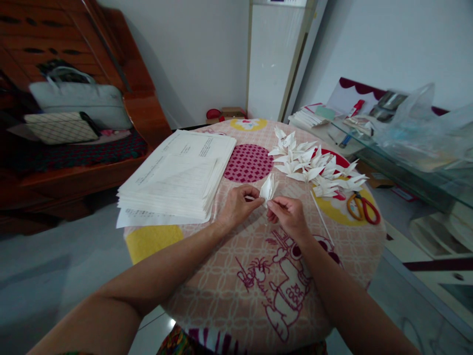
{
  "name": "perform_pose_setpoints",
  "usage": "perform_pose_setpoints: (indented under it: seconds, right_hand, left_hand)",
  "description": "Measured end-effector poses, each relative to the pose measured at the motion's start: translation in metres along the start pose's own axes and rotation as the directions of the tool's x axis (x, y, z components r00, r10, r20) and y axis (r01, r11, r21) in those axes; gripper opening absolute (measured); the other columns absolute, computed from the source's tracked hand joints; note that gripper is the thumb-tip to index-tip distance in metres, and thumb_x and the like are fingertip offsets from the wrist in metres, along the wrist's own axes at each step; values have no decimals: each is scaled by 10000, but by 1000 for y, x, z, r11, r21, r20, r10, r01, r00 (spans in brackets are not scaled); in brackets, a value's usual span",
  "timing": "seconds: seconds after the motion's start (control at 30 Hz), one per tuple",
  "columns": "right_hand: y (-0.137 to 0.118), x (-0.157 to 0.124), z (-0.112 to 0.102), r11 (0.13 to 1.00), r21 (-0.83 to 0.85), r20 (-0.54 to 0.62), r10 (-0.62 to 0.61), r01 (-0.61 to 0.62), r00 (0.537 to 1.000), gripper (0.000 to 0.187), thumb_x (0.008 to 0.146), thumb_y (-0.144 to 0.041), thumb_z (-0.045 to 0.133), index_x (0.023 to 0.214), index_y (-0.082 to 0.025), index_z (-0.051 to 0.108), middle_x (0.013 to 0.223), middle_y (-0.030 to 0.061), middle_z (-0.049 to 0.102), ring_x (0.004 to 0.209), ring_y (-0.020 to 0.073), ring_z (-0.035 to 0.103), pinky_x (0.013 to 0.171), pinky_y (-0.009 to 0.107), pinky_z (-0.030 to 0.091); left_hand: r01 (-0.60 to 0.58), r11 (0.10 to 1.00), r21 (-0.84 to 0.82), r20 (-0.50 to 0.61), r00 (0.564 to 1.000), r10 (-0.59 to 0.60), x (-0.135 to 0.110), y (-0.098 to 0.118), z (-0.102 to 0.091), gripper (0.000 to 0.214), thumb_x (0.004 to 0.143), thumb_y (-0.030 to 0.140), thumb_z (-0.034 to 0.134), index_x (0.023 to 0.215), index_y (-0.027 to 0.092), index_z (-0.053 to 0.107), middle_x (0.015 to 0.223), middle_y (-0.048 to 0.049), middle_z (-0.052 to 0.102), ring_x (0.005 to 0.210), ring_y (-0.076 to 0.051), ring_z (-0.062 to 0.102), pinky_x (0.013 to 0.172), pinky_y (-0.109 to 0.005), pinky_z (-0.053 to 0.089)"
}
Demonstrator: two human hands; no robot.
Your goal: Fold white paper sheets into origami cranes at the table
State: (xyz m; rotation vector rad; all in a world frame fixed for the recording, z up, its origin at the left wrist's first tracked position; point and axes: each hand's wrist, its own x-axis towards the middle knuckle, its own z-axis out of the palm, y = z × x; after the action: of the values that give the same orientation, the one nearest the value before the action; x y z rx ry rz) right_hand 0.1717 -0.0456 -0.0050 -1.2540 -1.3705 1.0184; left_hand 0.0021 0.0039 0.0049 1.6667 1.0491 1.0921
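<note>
Both my hands meet over the middle of a round table covered with a pink patterned cloth (pixel 229 276). My left hand (pixel 238 204) and my right hand (pixel 288 214) each pinch a small folded white paper piece (pixel 268 187) that stands up between their fingertips. Beyond my right hand lies a pile of several finished folded white paper shapes (pixel 314 165). A thick stack of printed white sheets (pixel 181 172) lies to the left of my left hand.
Orange-handled scissors (pixel 364 207) lie at the table's right edge, with a thin white stick (pixel 321 217) beside my right hand. A glass counter (pixel 414 162) with bags and papers stands right. A wooden bench (pixel 74 167) with bags stands left.
</note>
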Motion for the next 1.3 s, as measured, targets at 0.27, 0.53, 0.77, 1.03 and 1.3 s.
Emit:
perform_pose_setpoints:
  seconds: [0.27,0.53,0.77,1.03,1.3]
  right_hand:
    - [-2,2,1,1000,22,-5,11,-11,1000,282,761,-465,728,709,-196,659,594,6,659,533,149,604,517,266,502]
    - [-1,2,-3,999,42,33,-19,18,999,267,764,-432,735,723,-199,612,654,12,674,587,146,612,570,272,504]
    - [1,3,-3,998,28,53,-54,52,997,225,758,-374,736,729,-191,607,665,3,653,591,134,588,568,262,470]
    - [0,4,-3,1000,25,46,-12,11,999,326,725,-456,782,707,-194,590,631,-5,634,568,132,577,556,262,482]
    - [5,4,-1,999,7,14,-49,49,999,292,775,-429,728,704,-197,567,599,-15,605,535,125,554,515,249,458]
  left_hand:
    - [94,987,-131,175,982,-70,0,-6,2,166,770,287,695,717,130,688,632,-9,652,578,-112,583,565,-213,452]
    - [159,937,-309,290,955,-67,1,-6,-1,348,752,451,788,832,116,741,756,-57,730,668,-144,668,648,-245,541]
    - [215,904,-370,304,947,-101,2,-4,0,358,657,409,874,804,114,732,724,-39,723,641,-133,667,636,-232,537]
    - [192,918,-347,303,949,-84,1,-7,2,297,746,393,797,821,110,744,725,-39,723,625,-118,650,611,-211,509]
    - [55,987,-153,225,974,-20,-3,-4,4,267,853,356,650,768,109,704,677,-34,679,619,-122,629,600,-215,496]
